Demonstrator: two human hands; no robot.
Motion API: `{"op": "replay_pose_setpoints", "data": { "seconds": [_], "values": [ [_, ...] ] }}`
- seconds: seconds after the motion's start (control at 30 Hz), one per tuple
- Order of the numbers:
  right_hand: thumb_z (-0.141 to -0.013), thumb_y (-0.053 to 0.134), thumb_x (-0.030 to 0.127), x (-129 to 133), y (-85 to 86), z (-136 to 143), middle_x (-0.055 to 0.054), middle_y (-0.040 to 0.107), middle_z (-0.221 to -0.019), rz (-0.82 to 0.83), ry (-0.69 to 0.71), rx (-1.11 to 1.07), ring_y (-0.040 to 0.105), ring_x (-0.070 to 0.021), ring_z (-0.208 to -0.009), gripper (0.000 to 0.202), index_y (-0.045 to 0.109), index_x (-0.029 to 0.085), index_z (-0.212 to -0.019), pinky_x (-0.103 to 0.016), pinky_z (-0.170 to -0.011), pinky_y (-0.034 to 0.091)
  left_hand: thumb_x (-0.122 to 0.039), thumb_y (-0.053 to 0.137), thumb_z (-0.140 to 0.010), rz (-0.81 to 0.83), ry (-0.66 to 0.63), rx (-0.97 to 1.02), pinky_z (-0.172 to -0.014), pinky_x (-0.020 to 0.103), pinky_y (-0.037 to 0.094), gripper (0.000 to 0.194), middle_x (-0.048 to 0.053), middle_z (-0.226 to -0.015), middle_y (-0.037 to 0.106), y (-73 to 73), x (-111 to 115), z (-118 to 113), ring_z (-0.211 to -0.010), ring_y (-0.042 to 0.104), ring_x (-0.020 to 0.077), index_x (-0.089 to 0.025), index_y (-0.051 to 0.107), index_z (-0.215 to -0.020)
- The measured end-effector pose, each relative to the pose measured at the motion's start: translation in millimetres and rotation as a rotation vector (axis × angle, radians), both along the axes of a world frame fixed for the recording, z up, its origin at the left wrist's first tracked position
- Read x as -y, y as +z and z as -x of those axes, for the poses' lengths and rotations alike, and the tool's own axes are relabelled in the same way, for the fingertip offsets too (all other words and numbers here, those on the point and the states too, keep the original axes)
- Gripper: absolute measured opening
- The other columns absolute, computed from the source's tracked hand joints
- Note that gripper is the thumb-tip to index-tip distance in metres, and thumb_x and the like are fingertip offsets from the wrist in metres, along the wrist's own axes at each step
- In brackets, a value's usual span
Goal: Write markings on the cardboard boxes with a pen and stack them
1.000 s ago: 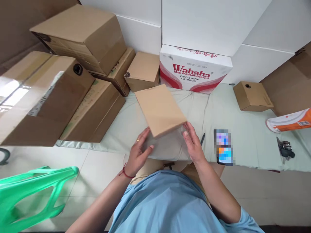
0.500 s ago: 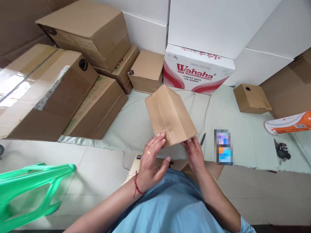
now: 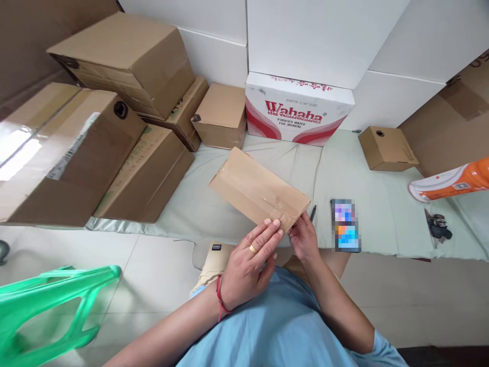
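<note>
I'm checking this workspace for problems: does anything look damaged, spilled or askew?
No spill or clear damage to the held box shows. The brown box left of the Wahaha carton has a dark patch at its corner; stain or damage, I can't tell. The phone looks pixelated, hiding its screen.

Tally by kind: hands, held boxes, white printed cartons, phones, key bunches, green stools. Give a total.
Hands, left hand and right hand: 2
Held box: 1
White printed carton: 1
Phone: 1
Key bunch: 1
Green stool: 1
Total: 7
</note>
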State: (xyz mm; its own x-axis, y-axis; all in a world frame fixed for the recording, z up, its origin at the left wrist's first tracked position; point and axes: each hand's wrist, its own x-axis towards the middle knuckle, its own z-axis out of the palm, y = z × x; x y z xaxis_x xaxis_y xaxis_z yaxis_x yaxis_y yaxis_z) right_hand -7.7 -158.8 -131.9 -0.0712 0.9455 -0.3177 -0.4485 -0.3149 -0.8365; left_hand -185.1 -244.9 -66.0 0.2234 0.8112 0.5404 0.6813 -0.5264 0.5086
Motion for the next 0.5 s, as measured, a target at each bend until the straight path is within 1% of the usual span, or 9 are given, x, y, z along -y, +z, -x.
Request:
{"op": "replay_pose_setpoints", "data": {
  "seconds": [0.1, 0.17, 0.27, 0.37, 0.5],
  "values": [
    [-0.081, 0.088, 0.048, 1.0, 0.9, 1.3, -0.003, 0.078, -0.120, 0.008, 0.009, 0.002, 0.061, -0.0134, -0.072, 0.048, 0.073, 0.031, -0.123, -0.027, -0.060, 0.050, -0.004, 0.061, -0.098, -0.018, -0.009, -0.028, -0.125, 0.043, 0.054, 0.077, 0.012, -0.162, 0.061, 6.8, -11.7, 4.9, -0.157, 0.051, 0.0257, -0.023, 0.040, -0.169],
    [-0.079, 0.089, 0.047, 2.0, 2.9, 1.5, -0.005, 0.076, -0.133, 0.013, 0.005, 0.008, 0.058, -0.0106, -0.066, 0.054, 0.073, 0.030, -0.127, -0.026, -0.054, 0.046, -0.004, 0.061, -0.098, -0.043, -0.002, -0.021, -0.125, 0.043, 0.054, 0.075, 0.012, -0.159, 0.064, 10.5, -18.8, 10.5, -0.156, 0.053, 0.0253, -0.024, 0.043, -0.168],
    [-0.078, 0.088, 0.045, 5.9, 7.2, 2.7, -0.009, 0.072, -0.146, 0.022, 0.002, 0.024, 0.053, -0.0076, -0.059, 0.059, 0.073, 0.030, -0.133, -0.025, -0.048, 0.039, -0.006, 0.063, -0.098, -0.065, 0.023, 0.008, -0.126, 0.045, 0.054, 0.073, 0.012, -0.157, 0.066, 14.4, -24.8, 18.3, -0.155, 0.054, 0.0266, -0.024, 0.045, -0.166],
    [-0.079, 0.086, 0.043, 12.9, 12.4, 5.9, -0.009, 0.070, -0.150, 0.022, -0.008, 0.031, 0.049, -0.0057, -0.055, 0.060, 0.074, 0.032, -0.136, -0.025, -0.047, 0.038, -0.008, 0.065, -0.098, -0.090, 0.063, 0.032, -0.125, 0.049, 0.054, 0.073, 0.013, -0.159, 0.063, 17.1, -25.8, 24.1, -0.154, 0.055, 0.0285, -0.026, 0.045, -0.166],
    [-0.078, 0.085, 0.042, 22.4, 20.2, 9.9, -0.009, 0.072, -0.146, 0.018, -0.013, 0.030, 0.045, -0.0053, -0.053, 0.060, 0.076, 0.032, -0.136, -0.027, -0.049, 0.042, -0.011, 0.066, -0.099, -0.135, 0.127, 0.045, -0.124, 0.053, 0.054, 0.071, 0.011, -0.161, 0.062, 20.8, -25.2, 29.6, -0.152, 0.058, 0.0302, -0.030, 0.045, -0.164]
  ]
}}
